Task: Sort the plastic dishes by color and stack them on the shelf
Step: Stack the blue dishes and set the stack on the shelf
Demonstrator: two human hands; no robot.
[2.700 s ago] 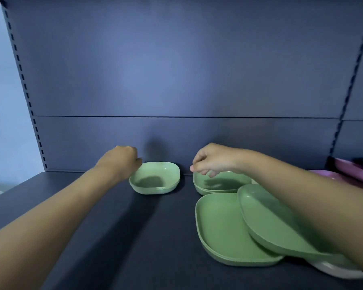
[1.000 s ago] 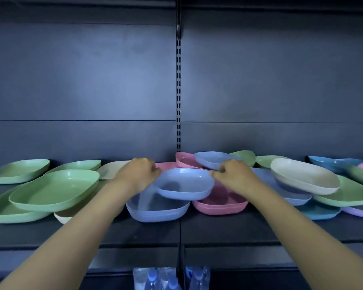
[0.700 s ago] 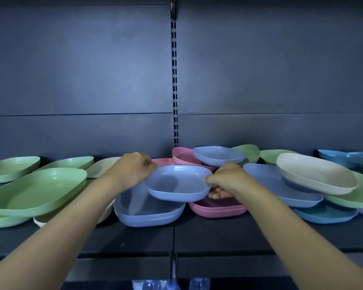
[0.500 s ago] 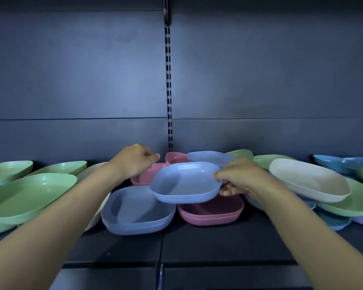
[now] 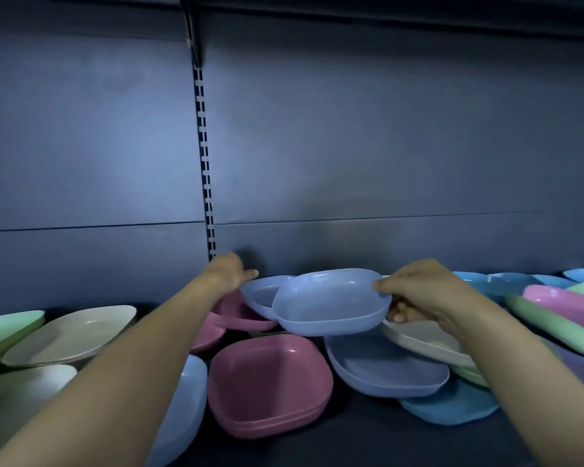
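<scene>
Looks like the blue dish (image 5: 331, 305) drifted right, now above the pink dishes (image 5: 270, 382); right hand (image 5: 422, 291) pinches its rim, left hand (image 5: 228, 274) grip unclear. Probably light, stiff, slick plastic; grab rims.

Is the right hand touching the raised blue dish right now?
Touching. The head view shows the right hand pinching the right rim of the blue dish, thumb on top and fingers curled beneath.
</scene>
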